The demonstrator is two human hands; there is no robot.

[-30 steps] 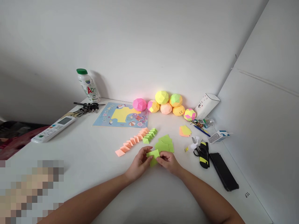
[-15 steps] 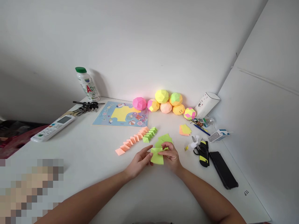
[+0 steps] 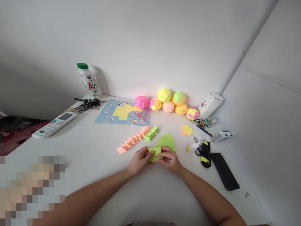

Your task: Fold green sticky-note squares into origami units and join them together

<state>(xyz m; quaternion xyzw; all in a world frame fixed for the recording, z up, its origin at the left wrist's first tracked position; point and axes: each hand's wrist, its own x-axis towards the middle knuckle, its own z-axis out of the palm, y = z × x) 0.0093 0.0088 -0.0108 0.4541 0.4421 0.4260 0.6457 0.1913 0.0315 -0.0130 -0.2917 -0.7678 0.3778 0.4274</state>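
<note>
At the far left of the white table lies a remote control, with a bunch of keys just behind it and a green-capped bottle standing against the wall. Further right a picture card lies flat, and in front of it a row of folded orange and green paper pieces runs diagonally from near left to far right.

The left hand comes in from the lower left and pinches the left end of a green paper sheet between thumb and fingers. The sheet sits between the two hands, low over the table; its long axis runs roughly left to right, tilted slightly up to the right. The right hand closes on its right end, fingers curled over the top edge. Both hands touch the sheet, so neither is nearer; it spans the gap between them.

Just behind the hands lies a small pile of green sheets, closer to the right hand. Along the back wall sit paper balls in pink, yellow, green and orange. Right of the hands are an orange and yellow sheet pair, scissors and a black phone.
</note>
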